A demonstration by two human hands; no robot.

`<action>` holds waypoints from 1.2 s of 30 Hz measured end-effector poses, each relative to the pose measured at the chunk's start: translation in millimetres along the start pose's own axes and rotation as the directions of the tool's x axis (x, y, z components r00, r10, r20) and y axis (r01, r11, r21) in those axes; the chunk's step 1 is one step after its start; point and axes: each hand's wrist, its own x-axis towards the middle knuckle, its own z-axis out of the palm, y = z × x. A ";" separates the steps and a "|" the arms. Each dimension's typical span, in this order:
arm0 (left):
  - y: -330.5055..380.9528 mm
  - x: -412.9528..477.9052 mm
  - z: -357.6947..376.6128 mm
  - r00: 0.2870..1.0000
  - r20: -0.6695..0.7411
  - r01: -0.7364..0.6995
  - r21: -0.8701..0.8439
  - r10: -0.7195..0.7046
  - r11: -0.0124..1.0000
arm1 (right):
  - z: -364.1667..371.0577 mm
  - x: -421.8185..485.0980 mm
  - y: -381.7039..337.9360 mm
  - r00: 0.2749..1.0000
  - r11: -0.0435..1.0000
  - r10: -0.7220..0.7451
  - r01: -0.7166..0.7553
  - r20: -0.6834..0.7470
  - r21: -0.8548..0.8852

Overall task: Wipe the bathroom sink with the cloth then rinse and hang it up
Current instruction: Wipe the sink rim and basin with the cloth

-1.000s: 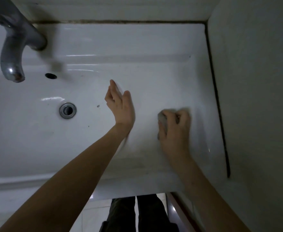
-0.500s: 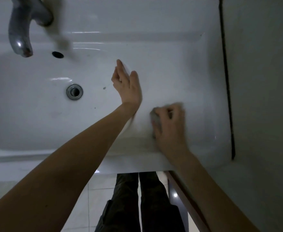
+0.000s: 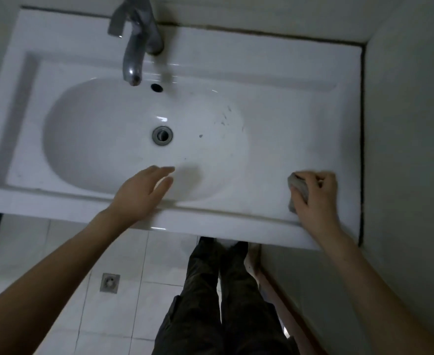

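Right hand [image 3: 314, 198] clenched on the grey cloth [image 3: 298, 189], now pressed at the sink's [image 3: 274, 73] near right corner, further right than half a second ago; left hand [image 3: 141, 193] empty, fingers spread, has dropped back from the basin slope to the front rim, faucet [image 3: 135, 51] behind.

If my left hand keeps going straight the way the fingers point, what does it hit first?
Probably the bare inner slope of the sink bowl. The left hand is open, fingers aimed up and right over the front rim; the line passes right of the drain, near a dark speck. Its height above the bowl is unclear.
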 end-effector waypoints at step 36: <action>-79.5 -41.9 0.8 0.993 -0.084 -0.046 0.364 0.082 0.930 | 88.3 144.5 -100.8 0.974 0.996 -0.094 0.094 -0.206 -0.012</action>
